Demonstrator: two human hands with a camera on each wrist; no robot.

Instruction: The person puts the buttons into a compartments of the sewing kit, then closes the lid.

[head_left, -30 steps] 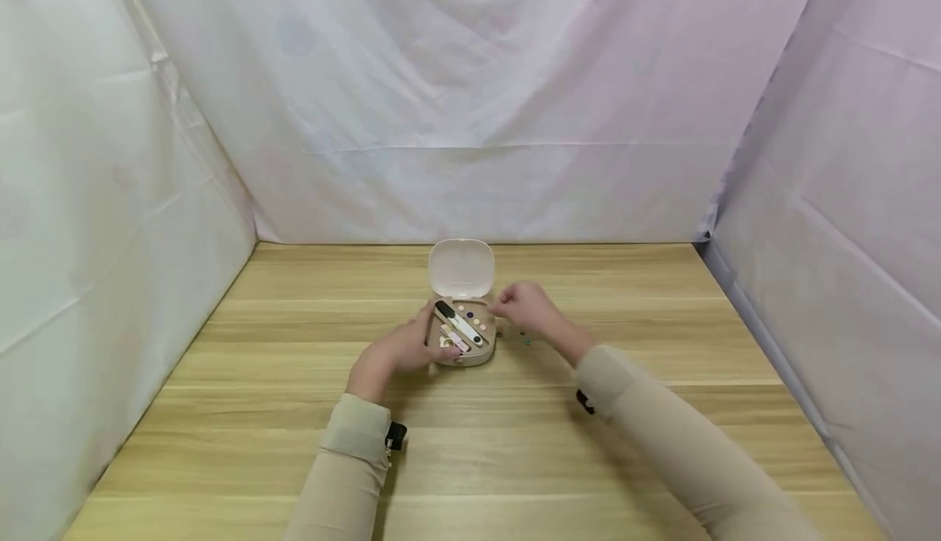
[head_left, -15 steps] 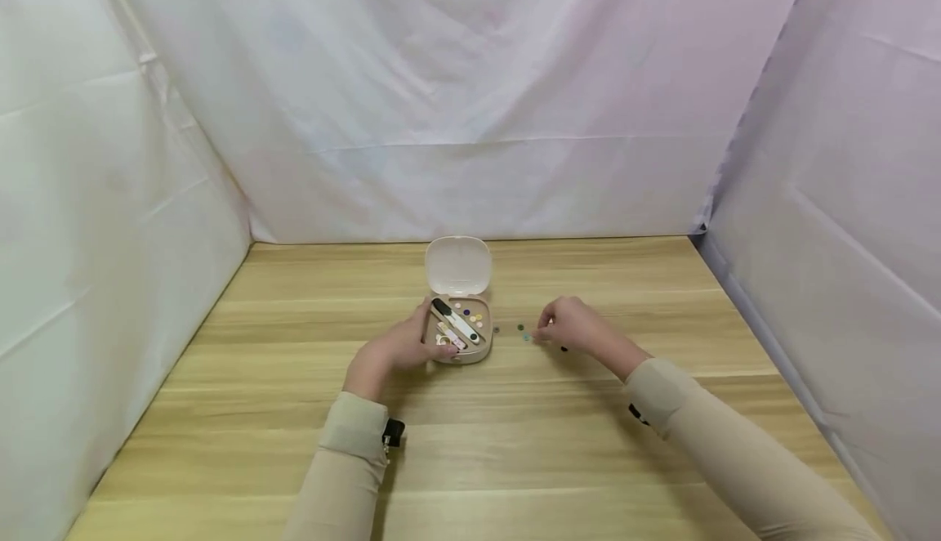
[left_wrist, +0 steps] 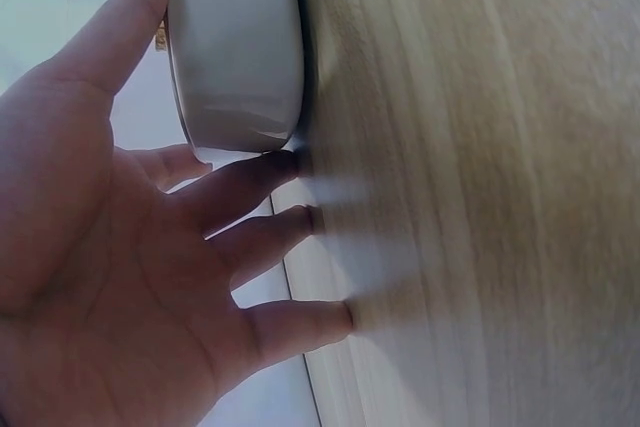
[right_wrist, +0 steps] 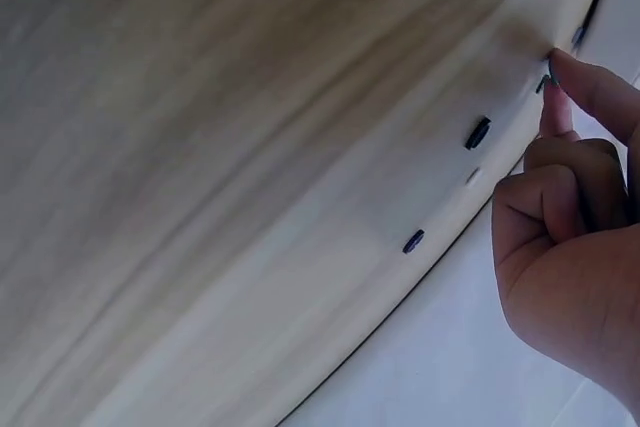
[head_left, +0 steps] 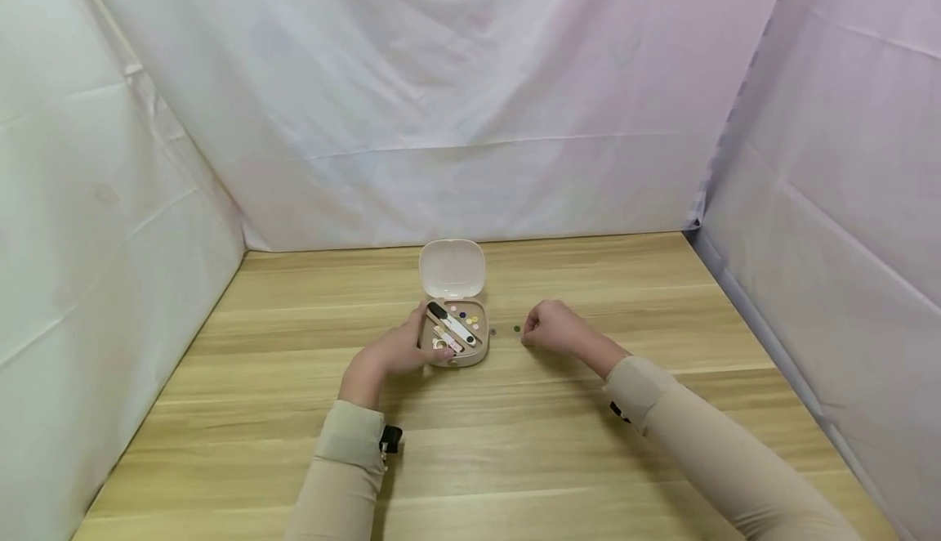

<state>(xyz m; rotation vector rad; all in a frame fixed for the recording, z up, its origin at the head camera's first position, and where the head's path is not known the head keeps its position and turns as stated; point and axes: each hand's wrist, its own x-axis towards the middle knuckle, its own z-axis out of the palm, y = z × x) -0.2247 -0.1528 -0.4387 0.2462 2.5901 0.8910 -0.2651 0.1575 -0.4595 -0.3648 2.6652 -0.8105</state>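
Note:
A beige sewing box stands on the table with its clear lid raised. Inside lie thread snips, a white-and-pink strip and several small buttons. My left hand holds the box at its left side, thumb over the front rim; in the left wrist view its outer fingers spread down to the table. To the right of the box, my right hand pinches a small teal button at the tabletop. A dark green button lies just left of its fingertips.
A grey button lies beside the box's right wall. In the right wrist view a black button, a dark blue button and a pale button lie on the wooden table. White cloth hangs behind and at both sides.
My right hand has gone from the box's right side out to the loose buttons, and its fingertips now close on the teal one. My left hand stays on the box.

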